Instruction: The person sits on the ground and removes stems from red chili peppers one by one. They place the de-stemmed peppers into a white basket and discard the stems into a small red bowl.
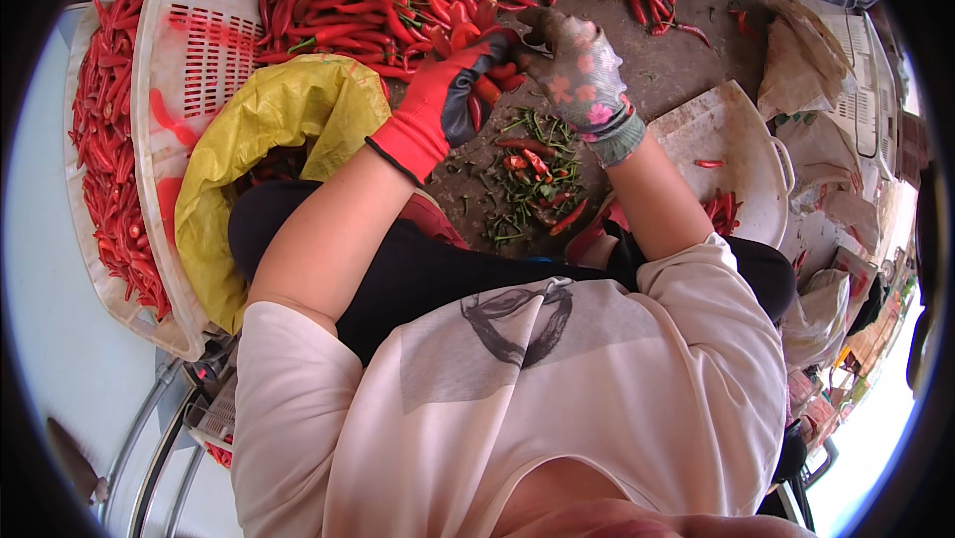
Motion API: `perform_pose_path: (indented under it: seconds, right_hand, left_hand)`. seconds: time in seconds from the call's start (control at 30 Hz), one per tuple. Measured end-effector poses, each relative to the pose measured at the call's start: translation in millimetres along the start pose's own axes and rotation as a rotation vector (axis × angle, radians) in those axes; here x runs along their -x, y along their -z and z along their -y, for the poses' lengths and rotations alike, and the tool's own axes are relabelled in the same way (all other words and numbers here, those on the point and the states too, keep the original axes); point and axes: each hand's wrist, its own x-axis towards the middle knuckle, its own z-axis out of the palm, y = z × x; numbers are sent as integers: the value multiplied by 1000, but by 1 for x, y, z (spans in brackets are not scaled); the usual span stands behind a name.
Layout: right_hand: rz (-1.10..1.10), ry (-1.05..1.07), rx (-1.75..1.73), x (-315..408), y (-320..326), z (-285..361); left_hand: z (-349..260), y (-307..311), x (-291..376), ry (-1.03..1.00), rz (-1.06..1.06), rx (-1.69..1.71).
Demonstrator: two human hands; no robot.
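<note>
My left hand, in a red glove with a black palm, is closed around several red chilli peppers. My right hand, in a grey flowered glove, is beside it with its dark fingertips close to the ends of those peppers. Whether the right fingers pinch anything is hidden. Just beyond both hands lies a large heap of red chilli peppers, some with green stems. Below the hands, between my feet, green stems and a few broken red peppers are scattered on the dirty floor.
At my left knee an opened yellow woven sack holds dark red peppers. Behind it stands a white slotted plastic basket, with more red peppers at its left. A pale plastic scoop-like tray with a few peppers lies right. Sacks stand farther right.
</note>
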Motion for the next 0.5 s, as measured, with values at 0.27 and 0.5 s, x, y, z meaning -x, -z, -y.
perform_pose_path:
  seconds: [0.27, 0.5]
  right_hand:
    - [62, 258, -25, 19, 42, 6]
    - [635, -104, -515, 18, 70, -12]
  left_hand:
    - [-13, 12, -5, 260, 570, 156]
    - [-12, 0, 5, 150, 532, 40]
